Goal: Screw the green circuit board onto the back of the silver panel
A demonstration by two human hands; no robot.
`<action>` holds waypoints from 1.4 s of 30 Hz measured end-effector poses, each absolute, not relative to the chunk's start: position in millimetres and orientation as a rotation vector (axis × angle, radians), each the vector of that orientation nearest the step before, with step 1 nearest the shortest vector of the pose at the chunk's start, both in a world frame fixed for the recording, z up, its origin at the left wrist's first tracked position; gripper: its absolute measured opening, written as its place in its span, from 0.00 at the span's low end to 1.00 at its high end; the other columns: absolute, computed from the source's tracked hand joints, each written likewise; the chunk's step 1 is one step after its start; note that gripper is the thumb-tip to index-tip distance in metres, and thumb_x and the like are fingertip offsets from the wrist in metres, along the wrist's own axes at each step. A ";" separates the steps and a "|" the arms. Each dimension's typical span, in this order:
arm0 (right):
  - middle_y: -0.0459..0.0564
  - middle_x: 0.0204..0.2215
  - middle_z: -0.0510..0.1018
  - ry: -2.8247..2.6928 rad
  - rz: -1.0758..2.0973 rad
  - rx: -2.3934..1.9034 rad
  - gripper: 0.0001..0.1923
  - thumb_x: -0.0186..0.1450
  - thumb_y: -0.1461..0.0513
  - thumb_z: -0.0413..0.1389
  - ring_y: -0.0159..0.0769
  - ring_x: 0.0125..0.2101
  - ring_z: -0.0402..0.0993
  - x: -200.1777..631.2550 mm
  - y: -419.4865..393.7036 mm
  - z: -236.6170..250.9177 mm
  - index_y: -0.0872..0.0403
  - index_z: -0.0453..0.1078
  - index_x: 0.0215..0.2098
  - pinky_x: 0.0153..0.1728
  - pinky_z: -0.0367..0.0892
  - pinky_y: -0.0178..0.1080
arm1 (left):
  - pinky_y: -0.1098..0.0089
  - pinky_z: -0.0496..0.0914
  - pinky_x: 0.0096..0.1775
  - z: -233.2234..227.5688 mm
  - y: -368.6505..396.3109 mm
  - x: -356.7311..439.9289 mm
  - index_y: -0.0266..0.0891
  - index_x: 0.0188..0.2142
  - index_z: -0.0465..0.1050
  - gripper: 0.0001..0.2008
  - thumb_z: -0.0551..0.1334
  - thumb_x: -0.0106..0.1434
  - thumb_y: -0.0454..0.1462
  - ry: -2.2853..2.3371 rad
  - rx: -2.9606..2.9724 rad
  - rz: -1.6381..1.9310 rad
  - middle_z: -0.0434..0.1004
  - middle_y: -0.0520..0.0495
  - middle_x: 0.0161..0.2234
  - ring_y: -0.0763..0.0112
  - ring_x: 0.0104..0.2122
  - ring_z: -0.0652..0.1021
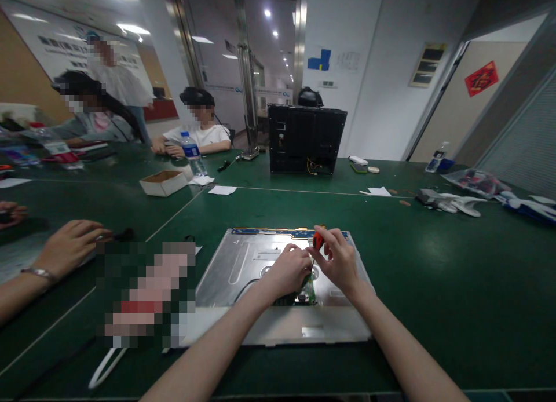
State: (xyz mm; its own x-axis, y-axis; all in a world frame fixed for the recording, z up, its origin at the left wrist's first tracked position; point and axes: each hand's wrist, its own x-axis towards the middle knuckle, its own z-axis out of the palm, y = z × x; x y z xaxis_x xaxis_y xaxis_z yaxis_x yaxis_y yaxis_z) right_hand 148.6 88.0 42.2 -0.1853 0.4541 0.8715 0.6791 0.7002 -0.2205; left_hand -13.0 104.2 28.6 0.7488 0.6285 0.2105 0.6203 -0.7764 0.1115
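A metal-backed display panel point(247, 280) lies flat on the green table in front of me. Along its far edge runs a narrow blue circuit strip point(269, 233), and a green circuit board point(310, 292) sits near its middle. My right hand point(339, 257) grips a screwdriver point(319, 240) with an orange and black handle; its shaft points down toward the board. Close beside the shaft, my left hand point(289, 269) has its fingers curled low over the board. Whatever those fingers pinch is hidden, and the screwdriver's tip is hard to see.
Left of the panel lies a blurred-out pinkish object point(160, 280) with a white loop. Another person's hand point(73, 245) rests farther left. Beyond stand an open white box point(163, 183), a water bottle point(191, 150) and a black monitor casing point(306, 138). Bagged items point(475, 185) lie at right.
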 end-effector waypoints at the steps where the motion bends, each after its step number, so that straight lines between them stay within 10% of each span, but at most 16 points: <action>1: 0.47 0.33 0.70 -1.828 -0.258 -0.891 0.22 0.67 0.60 0.54 0.26 0.21 0.66 148.2 88.0 42.2 0.48 0.59 0.59 0.20 0.62 0.29 | 0.61 0.63 0.47 28.0 104.4 -13.2 0.37 0.31 0.75 0.10 0.56 0.64 0.28 1.037 2.909 0.371 0.77 0.44 0.34 0.63 0.38 0.76; 42: 0.47 0.32 0.72 -1.845 -0.226 -0.910 0.27 0.66 0.65 0.51 0.28 0.21 0.67 144.9 87.0 40.2 0.50 0.53 0.62 0.19 0.63 0.30 | 0.62 0.63 0.46 27.5 105.0 -14.6 0.37 0.34 0.75 0.10 0.55 0.64 0.29 1.030 2.885 0.371 0.77 0.44 0.35 0.63 0.39 0.76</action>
State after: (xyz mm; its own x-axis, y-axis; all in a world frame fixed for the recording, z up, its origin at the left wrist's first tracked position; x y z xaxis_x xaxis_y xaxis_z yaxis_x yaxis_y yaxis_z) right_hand 144.9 87.0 40.2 -0.1927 0.4838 0.8537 0.6752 0.6967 -0.2424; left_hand -14.6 105.0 27.5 0.7483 0.6306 0.2058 0.6171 -0.7756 0.1328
